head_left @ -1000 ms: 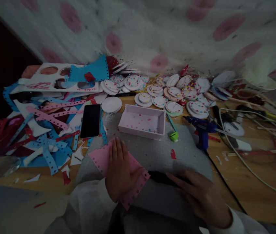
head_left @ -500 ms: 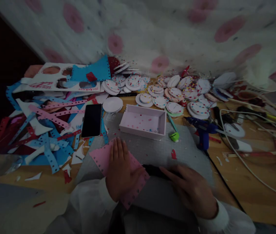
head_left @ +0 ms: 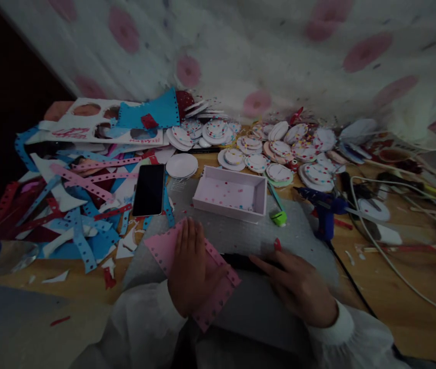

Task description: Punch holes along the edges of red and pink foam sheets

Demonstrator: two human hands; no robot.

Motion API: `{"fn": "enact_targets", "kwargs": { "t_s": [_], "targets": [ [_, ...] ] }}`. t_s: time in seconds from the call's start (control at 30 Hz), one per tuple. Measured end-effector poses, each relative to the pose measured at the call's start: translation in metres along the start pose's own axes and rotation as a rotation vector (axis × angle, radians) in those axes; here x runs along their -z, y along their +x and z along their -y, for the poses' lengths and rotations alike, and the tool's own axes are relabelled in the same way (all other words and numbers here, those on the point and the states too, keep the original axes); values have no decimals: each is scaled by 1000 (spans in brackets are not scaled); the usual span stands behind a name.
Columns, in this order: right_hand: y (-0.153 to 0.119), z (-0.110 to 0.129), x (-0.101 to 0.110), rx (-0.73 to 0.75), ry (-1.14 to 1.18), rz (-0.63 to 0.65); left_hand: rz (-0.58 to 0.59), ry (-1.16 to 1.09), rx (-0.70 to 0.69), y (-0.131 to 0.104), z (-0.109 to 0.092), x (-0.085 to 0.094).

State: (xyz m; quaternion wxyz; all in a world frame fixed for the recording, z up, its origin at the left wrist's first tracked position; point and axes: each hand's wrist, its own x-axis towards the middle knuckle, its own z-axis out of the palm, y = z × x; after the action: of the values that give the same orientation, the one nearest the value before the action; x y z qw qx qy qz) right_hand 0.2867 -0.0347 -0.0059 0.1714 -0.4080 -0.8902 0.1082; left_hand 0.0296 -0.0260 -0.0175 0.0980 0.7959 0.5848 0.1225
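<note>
My left hand (head_left: 190, 269) lies flat on a pink sheet (head_left: 212, 307) with holes along its edges, fingers stretched out and thumb apart. A narrow punched strip (head_left: 218, 260) along the sheet's upper right edge looks partly separate from it. In my right hand (head_left: 304, 287) is a black utility knife (head_left: 241, 262), its tip pointing left near that edge; the blade is barely visible in the dim light. Under both lies a grey cutting mat (head_left: 295, 241). Beyond my hands stands a pale pink open box (head_left: 230, 215) with small coloured dots inside.
A phone (head_left: 149, 190) lies left of the box beside heaped paper offcuts (head_left: 75, 220). Decorated white discs (head_left: 237, 156) crowd the back. To the right are a blue glue gun (head_left: 323, 210), a white cable (head_left: 379, 261) and a green-ended tool (head_left: 278, 218).
The knife's tip has moved slightly up and left along the pink sheet's edge, where a strip now shows apart. My left hand stays pressed in place. The view has shifted slightly.
</note>
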Motion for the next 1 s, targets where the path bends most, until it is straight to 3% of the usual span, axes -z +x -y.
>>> {"fn": "enact_targets", "kwargs": {
  "t_s": [0.23,0.6,1.0],
  "targets": [
    [-1,-1,-1,-16,-14,33,11,46,-222,-19,11,6],
    [9,0,-7,-24,15,39,-46,-67,-206,-23,14,-2],
    [42,10,-20,-71,-39,44,-109,-71,-267,-24,16,-5]
  ]
}}
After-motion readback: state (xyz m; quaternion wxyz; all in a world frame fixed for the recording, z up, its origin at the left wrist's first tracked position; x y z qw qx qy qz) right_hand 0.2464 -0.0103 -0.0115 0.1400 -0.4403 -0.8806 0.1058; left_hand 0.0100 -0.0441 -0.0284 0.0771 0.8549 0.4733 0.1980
